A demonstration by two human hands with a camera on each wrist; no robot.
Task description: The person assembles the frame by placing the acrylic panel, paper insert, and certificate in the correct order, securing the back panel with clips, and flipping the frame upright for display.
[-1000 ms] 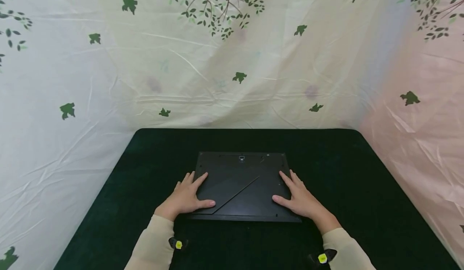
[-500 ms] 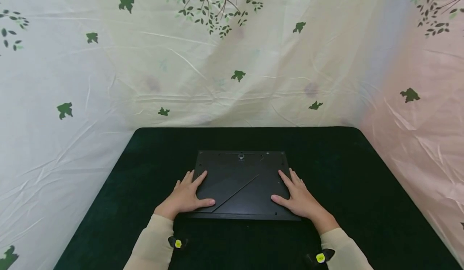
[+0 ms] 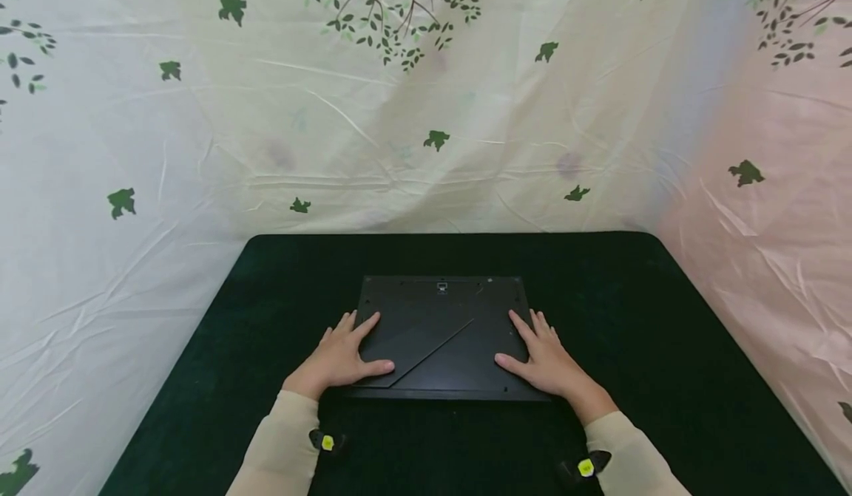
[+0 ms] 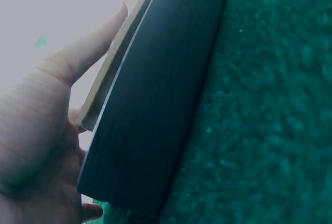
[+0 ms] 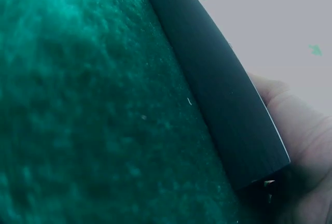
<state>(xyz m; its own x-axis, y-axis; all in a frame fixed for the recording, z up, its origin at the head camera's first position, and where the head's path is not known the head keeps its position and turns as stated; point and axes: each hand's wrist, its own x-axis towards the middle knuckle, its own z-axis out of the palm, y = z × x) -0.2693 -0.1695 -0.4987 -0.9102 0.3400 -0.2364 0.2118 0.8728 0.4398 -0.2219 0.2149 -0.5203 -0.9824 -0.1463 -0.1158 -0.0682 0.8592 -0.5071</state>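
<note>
A flat black picture frame (image 3: pixel 439 348) lies back side up on the dark green table cover. Its back has a small metal hanger (image 3: pixel 442 287) near the far edge and a diagonal line across the panel. My left hand (image 3: pixel 339 355) rests over the left side, thumb and index finger on the panel, the other fingers at the edge. Spread the same way, my right hand (image 3: pixel 549 359) touches the right side with thumb and index finger on top. In the left wrist view a thin brown edge (image 4: pixel 104 81) shows above the thick black side (image 4: pixel 150 94). The frame's underside is hidden.
The dark green table (image 3: pixel 652 318) surrounds the frame on all sides. A pale cloth (image 3: pixel 373 111) printed with leaves and birds hangs behind the table and along both sides. Dark bands with yellow markers (image 3: pixel 328 443) sit at both wrists.
The head view has shifted very slightly. Both hands keep the same place on the picture frame, which shows no clear movement on the table.
</note>
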